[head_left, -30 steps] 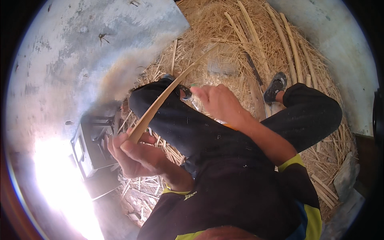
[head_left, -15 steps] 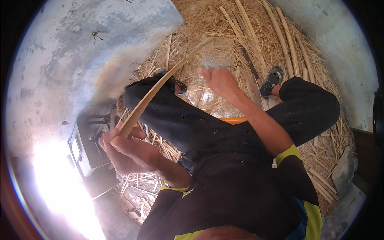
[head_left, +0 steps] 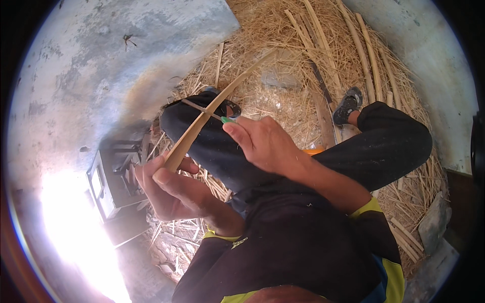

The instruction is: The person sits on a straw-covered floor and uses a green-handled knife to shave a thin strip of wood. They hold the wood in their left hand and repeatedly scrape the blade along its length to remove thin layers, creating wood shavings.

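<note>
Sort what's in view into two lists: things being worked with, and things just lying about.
In use:
- left hand gripping the bamboo strip
- right hand holding a thin green-handled blade across the strip

Lying about:
- bamboo poles on the straw
- dark metal box
- flat stone

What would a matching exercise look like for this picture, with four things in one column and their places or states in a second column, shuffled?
Things
1. bamboo strip
2. left hand
3. right hand
4. dark shoe

Places or states
A. on the straw, at the end of the outstretched leg
B. runs slanting up and away over the bent knee
C. grips the near end of the strip
D. holds a thin blade with a green handle against the strip

Pairs: 1-B, 2-C, 3-D, 4-A
</note>
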Demonstrator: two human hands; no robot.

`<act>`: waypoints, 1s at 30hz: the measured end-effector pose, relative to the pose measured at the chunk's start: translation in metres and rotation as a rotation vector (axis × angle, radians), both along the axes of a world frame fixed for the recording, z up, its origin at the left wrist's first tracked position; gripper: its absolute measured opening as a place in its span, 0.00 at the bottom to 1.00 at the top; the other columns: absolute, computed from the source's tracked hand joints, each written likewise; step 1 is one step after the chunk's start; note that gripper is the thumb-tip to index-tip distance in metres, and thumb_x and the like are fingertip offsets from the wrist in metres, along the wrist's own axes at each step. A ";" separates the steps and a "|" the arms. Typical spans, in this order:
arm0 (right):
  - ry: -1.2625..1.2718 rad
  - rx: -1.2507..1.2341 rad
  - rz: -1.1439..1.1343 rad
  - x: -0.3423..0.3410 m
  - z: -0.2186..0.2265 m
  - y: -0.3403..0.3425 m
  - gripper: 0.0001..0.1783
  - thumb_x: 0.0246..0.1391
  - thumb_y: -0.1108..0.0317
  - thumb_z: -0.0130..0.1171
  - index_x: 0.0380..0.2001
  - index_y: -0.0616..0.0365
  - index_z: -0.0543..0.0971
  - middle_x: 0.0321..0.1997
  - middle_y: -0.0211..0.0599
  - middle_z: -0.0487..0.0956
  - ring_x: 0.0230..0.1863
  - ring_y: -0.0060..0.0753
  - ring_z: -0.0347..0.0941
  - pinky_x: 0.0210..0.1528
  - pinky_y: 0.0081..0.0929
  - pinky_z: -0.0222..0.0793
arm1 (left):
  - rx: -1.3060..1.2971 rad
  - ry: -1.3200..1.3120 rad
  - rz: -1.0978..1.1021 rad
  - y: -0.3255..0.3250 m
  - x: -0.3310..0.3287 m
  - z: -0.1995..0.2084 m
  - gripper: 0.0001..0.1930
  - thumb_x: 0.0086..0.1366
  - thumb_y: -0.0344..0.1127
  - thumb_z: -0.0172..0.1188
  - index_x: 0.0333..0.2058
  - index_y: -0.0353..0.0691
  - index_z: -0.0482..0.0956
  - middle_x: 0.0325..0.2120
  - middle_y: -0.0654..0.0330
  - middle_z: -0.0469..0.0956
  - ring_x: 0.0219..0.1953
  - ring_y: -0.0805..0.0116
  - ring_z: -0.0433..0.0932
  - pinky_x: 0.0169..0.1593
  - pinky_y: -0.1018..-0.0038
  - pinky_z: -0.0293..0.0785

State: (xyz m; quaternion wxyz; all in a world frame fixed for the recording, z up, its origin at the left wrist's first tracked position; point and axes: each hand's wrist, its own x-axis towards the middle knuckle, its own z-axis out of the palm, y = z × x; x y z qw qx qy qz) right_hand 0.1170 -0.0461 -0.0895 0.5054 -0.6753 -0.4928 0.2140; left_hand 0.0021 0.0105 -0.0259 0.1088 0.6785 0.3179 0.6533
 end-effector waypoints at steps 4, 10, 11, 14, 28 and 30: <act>-0.011 -0.049 0.015 -0.005 0.011 -0.001 0.29 0.63 0.46 0.45 0.21 0.63 0.73 0.14 0.55 0.73 0.21 0.61 0.74 0.24 0.49 0.71 | 0.028 0.072 0.022 0.009 -0.008 0.000 0.19 0.71 0.42 0.45 0.31 0.32 0.76 0.09 0.62 0.66 0.18 0.76 0.63 0.26 0.78 0.57; -0.132 -0.024 -0.017 -0.009 0.017 -0.002 0.25 0.63 0.51 0.49 0.23 0.63 0.75 0.14 0.55 0.71 0.19 0.60 0.71 0.22 0.47 0.66 | -0.068 0.008 0.076 0.005 -0.006 0.002 0.19 0.71 0.44 0.45 0.31 0.33 0.77 0.10 0.63 0.67 0.18 0.76 0.63 0.28 0.77 0.59; -0.159 -0.045 -0.025 -0.010 0.025 -0.001 0.25 0.63 0.51 0.49 0.23 0.64 0.76 0.14 0.54 0.72 0.19 0.60 0.72 0.23 0.47 0.66 | -0.065 0.011 0.069 0.007 -0.008 0.002 0.20 0.71 0.44 0.45 0.31 0.33 0.77 0.10 0.63 0.67 0.18 0.76 0.64 0.28 0.77 0.59; -0.141 -0.036 -0.020 -0.019 0.029 -0.005 0.26 0.62 0.51 0.49 0.23 0.64 0.76 0.14 0.55 0.72 0.19 0.60 0.72 0.23 0.47 0.67 | -0.057 0.020 0.050 0.009 -0.012 0.000 0.20 0.71 0.45 0.46 0.31 0.33 0.76 0.12 0.63 0.67 0.17 0.76 0.65 0.26 0.78 0.59; -0.122 -0.167 -0.086 0.004 -0.005 0.005 0.27 0.64 0.50 0.46 0.24 0.63 0.78 0.18 0.56 0.74 0.24 0.61 0.72 0.27 0.47 0.67 | -0.056 -0.028 -0.069 0.009 -0.014 -0.002 0.20 0.71 0.44 0.47 0.32 0.29 0.75 0.21 0.57 0.71 0.15 0.75 0.70 0.20 0.81 0.61; -0.056 -0.102 0.011 -0.003 0.019 -0.003 0.26 0.64 0.51 0.45 0.25 0.63 0.78 0.21 0.55 0.75 0.26 0.60 0.73 0.28 0.47 0.67 | -0.042 -0.080 -0.088 0.010 -0.008 -0.004 0.21 0.72 0.44 0.47 0.32 0.29 0.75 0.21 0.57 0.71 0.15 0.75 0.70 0.20 0.81 0.61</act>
